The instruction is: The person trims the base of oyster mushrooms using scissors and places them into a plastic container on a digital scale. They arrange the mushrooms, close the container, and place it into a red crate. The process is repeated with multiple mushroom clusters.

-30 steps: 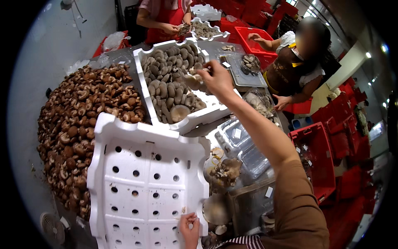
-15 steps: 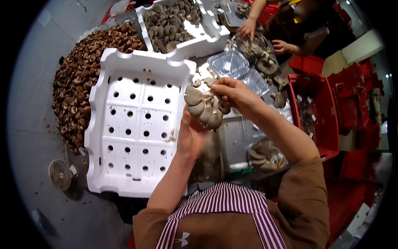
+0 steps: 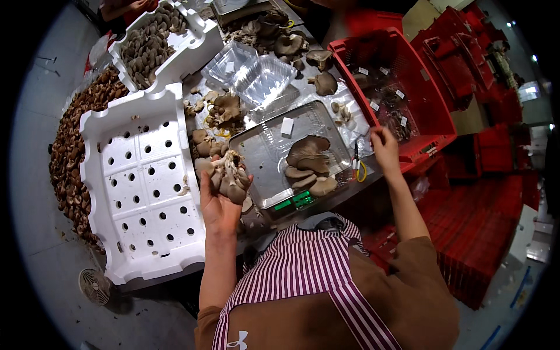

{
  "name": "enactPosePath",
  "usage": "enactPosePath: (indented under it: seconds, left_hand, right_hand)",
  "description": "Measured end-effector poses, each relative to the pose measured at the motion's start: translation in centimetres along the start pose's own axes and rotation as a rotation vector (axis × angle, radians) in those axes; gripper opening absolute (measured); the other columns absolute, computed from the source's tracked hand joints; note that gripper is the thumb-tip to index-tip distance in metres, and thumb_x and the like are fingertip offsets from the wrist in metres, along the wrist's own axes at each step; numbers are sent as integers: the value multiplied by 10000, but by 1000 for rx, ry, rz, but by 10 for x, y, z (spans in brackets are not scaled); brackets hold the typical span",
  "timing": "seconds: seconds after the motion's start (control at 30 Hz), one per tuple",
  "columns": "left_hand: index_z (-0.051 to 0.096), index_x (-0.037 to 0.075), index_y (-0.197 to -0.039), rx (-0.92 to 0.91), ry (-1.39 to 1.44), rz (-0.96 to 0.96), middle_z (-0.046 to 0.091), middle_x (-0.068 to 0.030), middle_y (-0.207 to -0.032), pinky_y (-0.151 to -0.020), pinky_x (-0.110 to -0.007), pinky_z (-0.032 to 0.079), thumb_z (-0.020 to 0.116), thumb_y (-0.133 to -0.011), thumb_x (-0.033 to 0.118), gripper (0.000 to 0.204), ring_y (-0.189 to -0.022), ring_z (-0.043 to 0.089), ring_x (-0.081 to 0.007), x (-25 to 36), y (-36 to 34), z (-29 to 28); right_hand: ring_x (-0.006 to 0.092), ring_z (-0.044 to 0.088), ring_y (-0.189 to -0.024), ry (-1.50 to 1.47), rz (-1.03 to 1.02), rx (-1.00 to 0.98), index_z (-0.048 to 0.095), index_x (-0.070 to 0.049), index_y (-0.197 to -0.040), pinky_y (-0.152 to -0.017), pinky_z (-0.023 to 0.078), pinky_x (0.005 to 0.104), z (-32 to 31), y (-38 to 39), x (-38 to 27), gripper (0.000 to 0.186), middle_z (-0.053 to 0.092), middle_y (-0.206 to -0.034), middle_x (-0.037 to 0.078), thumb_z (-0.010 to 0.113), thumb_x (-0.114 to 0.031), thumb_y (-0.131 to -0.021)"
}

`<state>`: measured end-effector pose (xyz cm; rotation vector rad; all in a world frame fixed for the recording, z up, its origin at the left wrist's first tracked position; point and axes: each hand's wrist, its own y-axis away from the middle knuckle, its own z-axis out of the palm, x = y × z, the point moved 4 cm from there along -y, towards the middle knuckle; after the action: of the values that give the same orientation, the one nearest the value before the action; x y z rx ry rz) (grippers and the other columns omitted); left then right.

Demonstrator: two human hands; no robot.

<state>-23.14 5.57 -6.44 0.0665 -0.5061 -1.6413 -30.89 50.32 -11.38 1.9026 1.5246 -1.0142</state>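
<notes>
A clump of grey oyster mushrooms [image 3: 228,182] rests in my left hand [image 3: 220,211], whose fingers curl around it from below. My right hand [image 3: 386,153] is held out at the near corner of the red crate, fingers bent together; anything pinched in them is too small to make out. Between the hands is a scale with a metal tray [image 3: 256,182], bearing several oyster mushrooms [image 3: 309,156] and a small white label [image 3: 287,126]. Yellow-handled scissors [image 3: 360,169] lie by the tray's right edge, close to my right hand.
White perforated foam box [image 3: 140,169] at left; another foam box [image 3: 195,46] with oyster mushrooms behind it. Brown mushrooms [image 3: 76,151] heap beyond. An open clear plastic container [image 3: 265,79] sits behind the tray. The red crate [image 3: 429,96] holds scraps and labels. Loose mushrooms [image 3: 286,44] lie at the back.
My right hand has left the mushroom clump and moved right to the red crate. My left hand keeps the clump, now lower beside the tray. The view has turned right.
</notes>
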Motion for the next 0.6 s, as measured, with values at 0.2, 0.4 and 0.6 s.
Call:
enactPosePath:
  seconds: [0.2, 0.4, 0.6]
  left_hand:
    - [485, 156, -1408, 65, -5, -81, 589, -109, -1325, -980, -572, 489, 550, -1018, 336, 433, -1149, 608, -316, -48, 4, -2]
    - [522, 151, -1373, 204, -42, 8, 610, -95, -1278, -957, -526, 515, 581, -1004, 308, 405, -1116, 617, -306, -60, 19, -15]
    - [551, 155, -1346, 332, -43, 95, 628, -82, -1249, -954, -496, 521, 613, -989, 267, 380, -1107, 620, -277, -53, 38, -40]
  right_hand:
    - [411, 668, -897, 461, 202, -221, 618, -41, -1115, -788, 522, 491, 30, 61, 90, 268, 693, -946, 203, 639, -186, -891]
    - [441, 624, -1009, 667, 174, -269, 452, -36, -1265, -858, 513, 520, 61, 89, 100, 540, 600, -1124, 237, 744, -171, -831]
    - [445, 607, -1091, 490, 320, -335, 417, -4, -1363, -933, 488, 516, 59, 78, 116, 560, 597, -1205, 255, 625, -105, -853]
